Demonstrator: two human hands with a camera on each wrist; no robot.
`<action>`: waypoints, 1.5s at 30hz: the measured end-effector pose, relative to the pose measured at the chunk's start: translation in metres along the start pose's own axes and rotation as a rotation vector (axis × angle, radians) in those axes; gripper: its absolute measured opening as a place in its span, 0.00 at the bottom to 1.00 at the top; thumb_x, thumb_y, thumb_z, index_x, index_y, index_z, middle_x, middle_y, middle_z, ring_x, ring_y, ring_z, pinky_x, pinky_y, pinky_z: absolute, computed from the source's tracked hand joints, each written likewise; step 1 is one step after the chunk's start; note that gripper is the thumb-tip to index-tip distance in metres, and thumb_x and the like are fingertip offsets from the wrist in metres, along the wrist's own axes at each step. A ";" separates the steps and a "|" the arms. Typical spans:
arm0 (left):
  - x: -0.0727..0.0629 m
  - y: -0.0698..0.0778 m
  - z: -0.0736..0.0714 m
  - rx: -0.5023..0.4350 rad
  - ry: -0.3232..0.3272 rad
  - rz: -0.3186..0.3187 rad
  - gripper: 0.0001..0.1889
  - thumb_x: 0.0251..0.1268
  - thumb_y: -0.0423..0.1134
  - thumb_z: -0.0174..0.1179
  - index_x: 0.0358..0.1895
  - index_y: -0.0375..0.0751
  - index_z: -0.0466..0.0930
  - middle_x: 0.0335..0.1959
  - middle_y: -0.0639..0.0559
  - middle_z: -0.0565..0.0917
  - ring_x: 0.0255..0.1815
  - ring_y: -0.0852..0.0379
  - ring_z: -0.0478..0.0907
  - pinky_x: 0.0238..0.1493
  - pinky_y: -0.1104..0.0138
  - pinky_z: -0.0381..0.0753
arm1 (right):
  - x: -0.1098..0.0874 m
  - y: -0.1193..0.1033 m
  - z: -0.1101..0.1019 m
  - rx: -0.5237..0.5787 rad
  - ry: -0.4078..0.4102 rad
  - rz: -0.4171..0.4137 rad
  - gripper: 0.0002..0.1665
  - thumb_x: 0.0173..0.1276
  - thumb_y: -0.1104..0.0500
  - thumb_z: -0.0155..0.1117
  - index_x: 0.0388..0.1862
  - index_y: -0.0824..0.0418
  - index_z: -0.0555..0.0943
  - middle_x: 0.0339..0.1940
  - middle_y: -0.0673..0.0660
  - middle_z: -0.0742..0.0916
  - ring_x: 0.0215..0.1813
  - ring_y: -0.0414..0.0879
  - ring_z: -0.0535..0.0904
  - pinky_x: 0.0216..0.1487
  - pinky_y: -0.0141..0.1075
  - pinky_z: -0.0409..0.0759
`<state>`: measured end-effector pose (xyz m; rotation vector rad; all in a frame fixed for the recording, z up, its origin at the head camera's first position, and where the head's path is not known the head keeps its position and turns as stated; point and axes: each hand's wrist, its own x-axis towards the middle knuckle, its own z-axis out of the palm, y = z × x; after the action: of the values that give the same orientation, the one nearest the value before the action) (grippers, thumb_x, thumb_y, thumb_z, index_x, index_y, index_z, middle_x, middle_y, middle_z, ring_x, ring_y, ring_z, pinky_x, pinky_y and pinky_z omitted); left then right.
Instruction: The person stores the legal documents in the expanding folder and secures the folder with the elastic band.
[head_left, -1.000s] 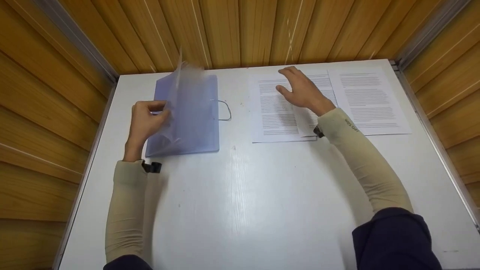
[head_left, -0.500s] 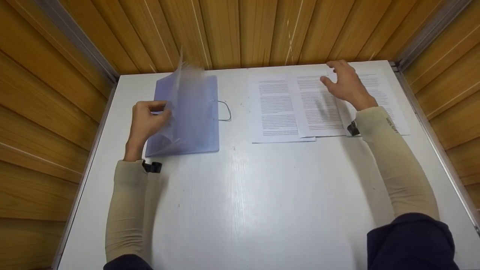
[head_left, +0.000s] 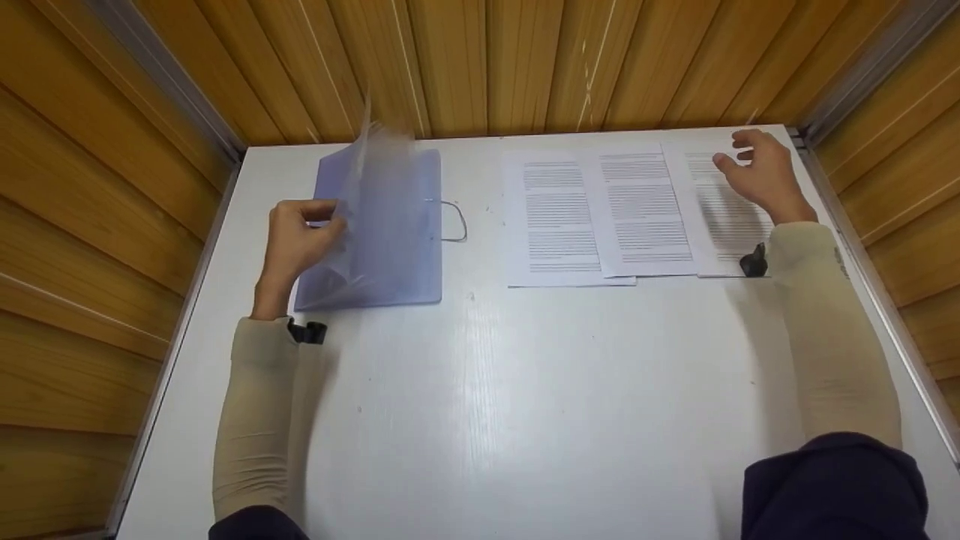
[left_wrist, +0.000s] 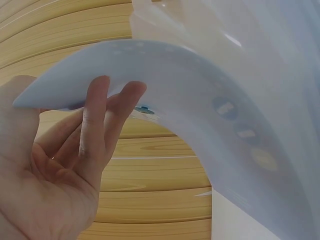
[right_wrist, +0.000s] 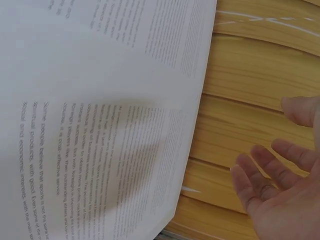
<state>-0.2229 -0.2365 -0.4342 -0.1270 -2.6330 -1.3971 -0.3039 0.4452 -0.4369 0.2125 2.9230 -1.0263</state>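
Note:
A translucent blue-purple plastic folder [head_left: 409, 262] lies opened at the left of the table, with clear pages standing up from it. My left hand [head_left: 296, 236] pinches these raised pages by their left edge. In the left wrist view the held plastic sheet [left_wrist: 165, 75] bows over the fingers and shows round marks at its right. Three printed paper sheets lie side by side at the back right: a left sheet [head_left: 551, 217], a middle sheet [head_left: 645, 214] overlapping it, and a right sheet [head_left: 724, 225]. Over the right sheet hovers my right hand [head_left: 763, 178], fingers loosely bent, holding nothing.
A thin cord loop [head_left: 461, 223] sticks out from the folder's right edge. Wood-patterned panels [head_left: 517, 67] rise behind and beside the white table [head_left: 480, 390]. Small black wrist cameras sit on both sleeves.
My right hand has moved right, from the left sheet across to the right one. The middle sheet has come into full view between its neighbours. My left hand keeps its pinch on the raised pages.

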 end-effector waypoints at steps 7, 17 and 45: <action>0.001 0.001 0.001 0.006 0.015 0.005 0.16 0.67 0.34 0.65 0.55 0.33 0.91 0.52 0.36 0.91 0.47 0.44 0.90 0.36 0.80 0.83 | 0.000 0.027 -0.009 -0.013 0.004 0.053 0.45 0.84 0.41 0.51 0.87 0.64 0.55 0.84 0.71 0.65 0.82 0.71 0.62 0.80 0.65 0.63; 0.004 0.001 0.005 0.028 0.038 0.024 0.16 0.64 0.33 0.64 0.53 0.32 0.91 0.50 0.37 0.92 0.51 0.43 0.90 0.39 0.81 0.80 | -0.007 0.072 -0.022 -0.026 -0.031 0.195 0.49 0.83 0.36 0.49 0.88 0.65 0.53 0.86 0.72 0.60 0.83 0.74 0.58 0.80 0.69 0.60; 0.006 0.004 0.010 0.038 -0.002 -0.012 0.19 0.66 0.34 0.64 0.58 0.32 0.89 0.54 0.35 0.90 0.54 0.41 0.90 0.43 0.72 0.87 | -0.034 0.129 -0.026 -0.015 -0.017 0.333 0.52 0.79 0.45 0.58 0.85 0.76 0.50 0.81 0.81 0.64 0.76 0.77 0.62 0.79 0.70 0.60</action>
<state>-0.2296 -0.2255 -0.4352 -0.1085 -2.6643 -1.3504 -0.2517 0.5569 -0.4937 0.6596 2.7471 -0.9459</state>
